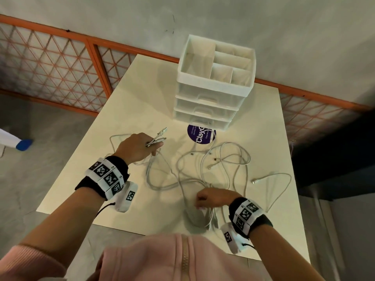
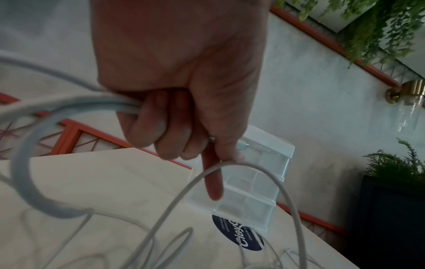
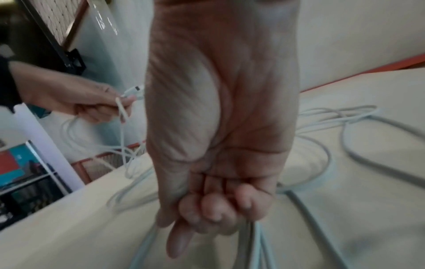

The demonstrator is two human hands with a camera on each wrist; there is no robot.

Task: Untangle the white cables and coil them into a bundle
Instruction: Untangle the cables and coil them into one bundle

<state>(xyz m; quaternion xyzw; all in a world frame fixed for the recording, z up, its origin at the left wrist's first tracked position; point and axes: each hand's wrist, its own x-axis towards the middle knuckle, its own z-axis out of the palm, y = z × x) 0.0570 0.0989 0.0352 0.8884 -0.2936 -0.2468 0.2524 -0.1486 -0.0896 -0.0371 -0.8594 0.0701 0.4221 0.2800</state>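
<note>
White cables (image 1: pixel 213 169) are clenched by both: left hand (image 1: pixel 138 147) raised holding ends, right hand (image 1: pixel 215 199) gripping loops.

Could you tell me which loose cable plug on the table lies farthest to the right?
The plug by the table's right edge, ending a lone cable loop; the other loose plugs cluster mid-table.

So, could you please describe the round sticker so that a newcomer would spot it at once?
Start at the white drawer tower at the table's far end. The sticker lies flat on the tabletop at its base, the only dark purple item among pale cables.
</note>
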